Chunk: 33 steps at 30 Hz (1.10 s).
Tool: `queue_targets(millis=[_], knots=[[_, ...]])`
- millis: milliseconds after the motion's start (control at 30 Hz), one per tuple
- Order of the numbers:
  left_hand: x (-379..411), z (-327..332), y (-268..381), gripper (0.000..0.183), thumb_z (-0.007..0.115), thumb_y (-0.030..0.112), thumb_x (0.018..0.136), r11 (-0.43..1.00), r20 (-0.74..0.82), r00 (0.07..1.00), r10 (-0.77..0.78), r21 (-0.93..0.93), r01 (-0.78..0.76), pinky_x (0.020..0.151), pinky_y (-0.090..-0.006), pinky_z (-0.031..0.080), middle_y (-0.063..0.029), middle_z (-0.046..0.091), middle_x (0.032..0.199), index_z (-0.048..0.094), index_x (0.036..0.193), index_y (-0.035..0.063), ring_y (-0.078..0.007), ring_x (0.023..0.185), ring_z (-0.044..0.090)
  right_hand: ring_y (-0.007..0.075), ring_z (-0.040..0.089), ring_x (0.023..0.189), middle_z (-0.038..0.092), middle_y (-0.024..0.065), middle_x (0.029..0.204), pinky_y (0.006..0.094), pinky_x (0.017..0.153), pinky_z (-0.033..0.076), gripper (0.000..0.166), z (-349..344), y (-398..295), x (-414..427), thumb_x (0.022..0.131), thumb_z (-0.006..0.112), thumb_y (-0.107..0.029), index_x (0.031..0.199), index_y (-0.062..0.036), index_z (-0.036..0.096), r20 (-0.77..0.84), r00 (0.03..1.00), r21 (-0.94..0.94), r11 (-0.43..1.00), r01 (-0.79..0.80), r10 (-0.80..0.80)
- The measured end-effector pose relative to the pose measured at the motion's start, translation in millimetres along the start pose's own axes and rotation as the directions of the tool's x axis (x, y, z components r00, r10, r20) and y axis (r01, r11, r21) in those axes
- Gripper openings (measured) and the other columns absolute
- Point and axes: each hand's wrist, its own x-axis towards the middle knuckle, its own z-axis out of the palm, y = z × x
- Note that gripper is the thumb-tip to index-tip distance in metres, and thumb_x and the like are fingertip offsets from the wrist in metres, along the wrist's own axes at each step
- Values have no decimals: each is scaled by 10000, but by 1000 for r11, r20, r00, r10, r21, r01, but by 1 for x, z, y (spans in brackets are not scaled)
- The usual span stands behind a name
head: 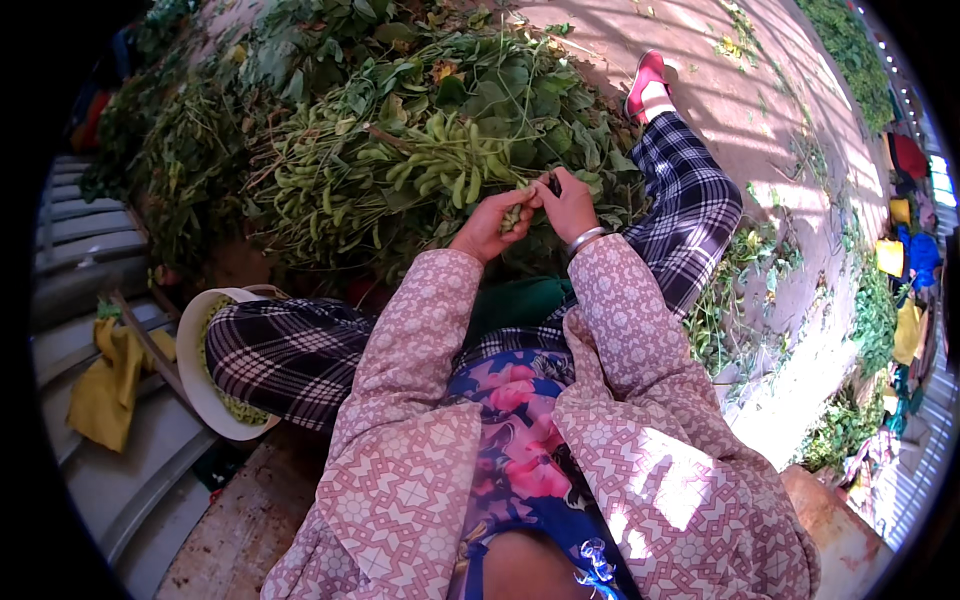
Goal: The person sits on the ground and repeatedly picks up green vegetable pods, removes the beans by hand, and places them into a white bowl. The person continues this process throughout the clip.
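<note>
My left hand [496, 219] is closed around several green bean pods [513, 217], its thumb and forefinger up against my right hand. My right hand [565, 201], a silver bangle at its wrist, pinches at the same spot; a small dark object [554, 184] shows between its fingers, too hidden to name. Just beyond both hands lies a bunch of soybean stalks with plump pods [450, 157], on top of a big heap of cut bean plants [337, 180]. A dark green cloth [514, 306] lies between my legs, below the hands.
A white bucket [196, 379] with green contents stands by my left knee. Beyond it are corrugated metal sheeting [97, 247] and a yellow cloth [109, 386]. Loose plants [750, 277] lie on the ground at right. Green piles and coloured items line the far right edge.
</note>
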Motion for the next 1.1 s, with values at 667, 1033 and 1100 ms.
queue_targets(millis=[667, 1033, 1100], knots=[[12, -21, -11, 165, 540, 201, 883, 997, -67, 998, 7, -83, -12, 332, -167, 254, 4, 471, 636, 531, 823, 47, -56, 445, 395, 230, 590, 589, 585, 112, 630, 330, 568, 447, 205, 19, 10, -28, 873, 513, -228, 879, -23, 498, -23, 1000, -101, 995, -12, 9], [12, -13, 8, 139, 593, 229, 844, 983, -81, 990, 111, 154, -98, 420, -156, 262, 44, 498, 683, 583, 838, 91, -41, 527, 432, 287, 596, 605, 585, 123, 612, 386, 598, 457, 237, 3, -16, -34, 885, 391, -229, 1002, -54, 500, 186, 973, -127, 986, -112, 135], [12, -12, 7, 145, 589, 232, 846, 984, -91, 990, 107, 150, -93, 420, -155, 270, 42, 499, 676, 582, 836, 88, -44, 524, 435, 267, 589, 586, 573, 125, 612, 371, 582, 456, 232, 3, -10, -33, 880, 403, -222, 1005, -51, 498, 180, 975, -120, 987, -108, 129]])
